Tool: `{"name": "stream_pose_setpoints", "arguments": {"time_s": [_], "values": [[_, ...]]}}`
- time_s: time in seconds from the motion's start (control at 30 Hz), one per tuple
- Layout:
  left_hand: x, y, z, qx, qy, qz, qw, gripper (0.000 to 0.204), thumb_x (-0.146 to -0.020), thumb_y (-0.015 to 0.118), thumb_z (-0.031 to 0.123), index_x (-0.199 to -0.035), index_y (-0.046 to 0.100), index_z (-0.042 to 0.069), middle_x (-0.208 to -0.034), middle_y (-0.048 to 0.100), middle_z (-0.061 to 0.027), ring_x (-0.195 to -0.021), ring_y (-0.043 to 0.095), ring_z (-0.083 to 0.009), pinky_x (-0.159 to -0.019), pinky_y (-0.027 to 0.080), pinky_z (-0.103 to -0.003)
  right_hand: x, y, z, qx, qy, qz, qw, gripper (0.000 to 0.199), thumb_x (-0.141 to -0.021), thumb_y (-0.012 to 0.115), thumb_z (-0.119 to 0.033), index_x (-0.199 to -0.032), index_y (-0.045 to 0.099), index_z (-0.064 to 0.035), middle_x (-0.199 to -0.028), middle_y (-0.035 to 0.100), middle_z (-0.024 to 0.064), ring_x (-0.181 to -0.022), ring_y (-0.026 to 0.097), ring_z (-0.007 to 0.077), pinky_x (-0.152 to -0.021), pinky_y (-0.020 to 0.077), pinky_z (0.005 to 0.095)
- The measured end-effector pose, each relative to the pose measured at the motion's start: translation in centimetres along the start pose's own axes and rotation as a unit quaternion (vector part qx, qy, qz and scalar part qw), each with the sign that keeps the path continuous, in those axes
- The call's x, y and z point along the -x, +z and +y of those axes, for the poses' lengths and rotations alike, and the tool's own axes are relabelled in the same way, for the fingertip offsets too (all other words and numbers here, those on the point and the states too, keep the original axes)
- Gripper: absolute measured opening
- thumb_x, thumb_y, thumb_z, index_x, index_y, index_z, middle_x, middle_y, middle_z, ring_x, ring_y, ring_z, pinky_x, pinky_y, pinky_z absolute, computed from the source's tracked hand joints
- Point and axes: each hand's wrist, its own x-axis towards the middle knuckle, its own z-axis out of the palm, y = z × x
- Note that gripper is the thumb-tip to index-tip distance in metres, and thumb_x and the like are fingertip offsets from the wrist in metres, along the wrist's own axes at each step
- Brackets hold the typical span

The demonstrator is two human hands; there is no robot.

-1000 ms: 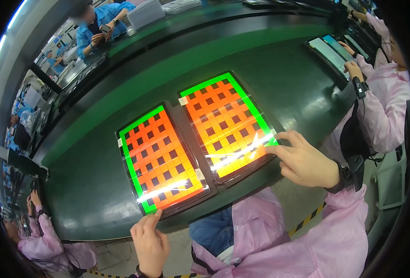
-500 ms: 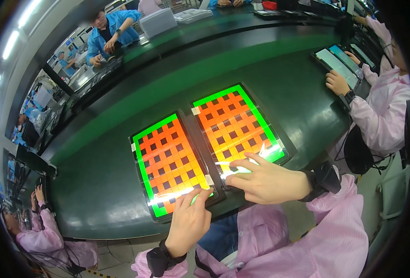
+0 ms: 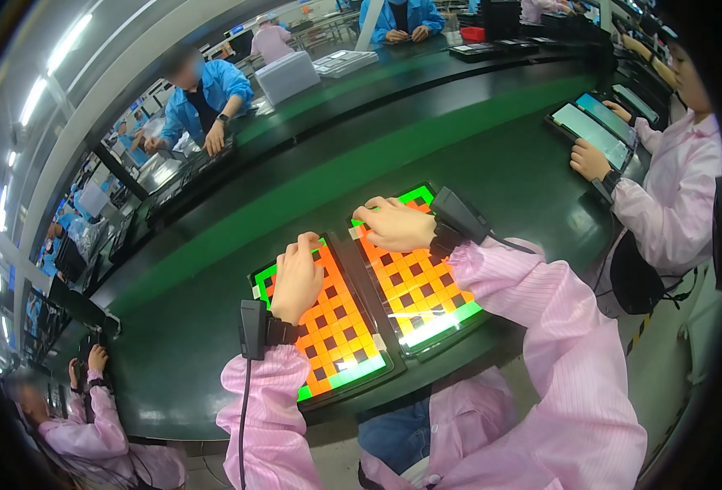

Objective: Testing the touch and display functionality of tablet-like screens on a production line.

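Two tablets with lit orange, black and green checkered screens lie side by side. On the left tablet [image 3: 340, 327], my left hand [image 3: 297, 282] covers the upper left part, fingertips by the top edge. Across the upper part of the right tablet [image 3: 418, 286] reaches my right hand [image 3: 395, 226], its fingers bent and pointing left, close to the top left corner. Both hands look loosely open, with nothing held. Whether the fingertips press the glass is hard to tell. Small pale tabs stick to the tablets' sides, one pale tab [image 3: 379, 342] at the left tablet's lower right.
The dark green table [image 3: 189, 327] curves around me. At the right, a person in pink handles a lit tablet [image 3: 594, 131]. Another person in pink sits at the left. Beyond a raised ledge [image 3: 336, 122], people in blue work near a translucent bin [image 3: 287, 77].
Both my hands have moved from the near ends of the tablets to their far ends. The view has shifted, so the tablets appear slightly lower.
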Motion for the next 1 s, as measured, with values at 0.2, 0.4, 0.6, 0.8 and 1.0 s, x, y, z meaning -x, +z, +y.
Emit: {"name": "stream_pose_setpoints", "arguments": {"time_s": [0.2, 0.4, 0.6, 0.8, 1.0], "values": [[3.1, 0.0, 1.8, -0.027, 0.021, -0.011, 0.999, 0.039, -0.074, 0.049, -0.003, -0.112, 0.044, 0.001, -0.112, 0.059, -0.0125, -0.105, 0.050, -0.0297, -0.089, 0.037, -0.041, 3.9, -0.7, -1.7, -0.013, -0.018, -0.013, 1.000, 0.035, -0.084, 0.045, -0.019, -0.115, 0.047, -0.0026, -0.115, 0.051, 0.0217, -0.114, 0.045, 0.0394, -0.097, 0.0368, 0.0472], [8.8, -1.1, 5.6, 0.008, 0.068, -0.036, 0.997, 0.045, -0.070, 0.048, -0.005, -0.115, 0.045, -0.002, -0.109, 0.056, -0.0161, -0.101, 0.050, -0.0317, -0.087, 0.037, -0.041, 10.3, -1.0, -4.8, 0.023, -0.147, -0.005, 0.989, 0.034, -0.084, 0.048, -0.018, -0.112, 0.049, 0.0016, -0.111, 0.056, 0.0166, -0.115, 0.044, 0.0346, -0.099, 0.0333, 0.0462], [13.7, -2.6, 9.7, 0.023, 0.054, -0.088, 0.994, 0.049, -0.069, 0.050, -0.005, -0.118, 0.047, -0.003, -0.111, 0.054, -0.0157, -0.102, 0.049, -0.0321, -0.088, 0.037, -0.041, 15.5, -1.5, -7.4, 0.005, -0.199, -0.013, 0.980, 0.038, -0.081, 0.051, -0.016, -0.113, 0.049, 0.0035, -0.104, 0.057, 0.0165, -0.116, 0.043, 0.0356, -0.097, 0.0340, 0.0488], [15.6, -2.2, 9.4, 0.051, 0.036, -0.056, 0.996, 0.048, -0.070, 0.049, -0.008, -0.118, 0.048, -0.002, -0.109, 0.055, -0.0130, -0.100, 0.050, -0.0307, -0.087, 0.036, -0.039, 15.9, -2.0, -7.7, -0.020, -0.166, -0.018, 0.986, 0.043, -0.079, 0.051, -0.014, -0.119, 0.046, 0.0029, -0.107, 0.056, 0.0182, -0.117, 0.042, 0.0366, -0.097, 0.0332, 0.0490], [20.1, -3.0, 7.9, 0.029, -0.015, 0.061, 0.998, 0.047, -0.069, 0.053, -0.007, -0.115, 0.051, 0.002, -0.110, 0.058, -0.0081, -0.103, 0.051, -0.0268, -0.087, 0.036, -0.039, 16.1, -3.1, -6.9, -0.080, -0.104, 0.001, 0.991, 0.044, -0.077, 0.048, -0.007, -0.120, 0.045, 0.0034, -0.109, 0.054, 0.0226, -0.119, 0.039, 0.0394, -0.097, 0.0340, 0.0474]]}}
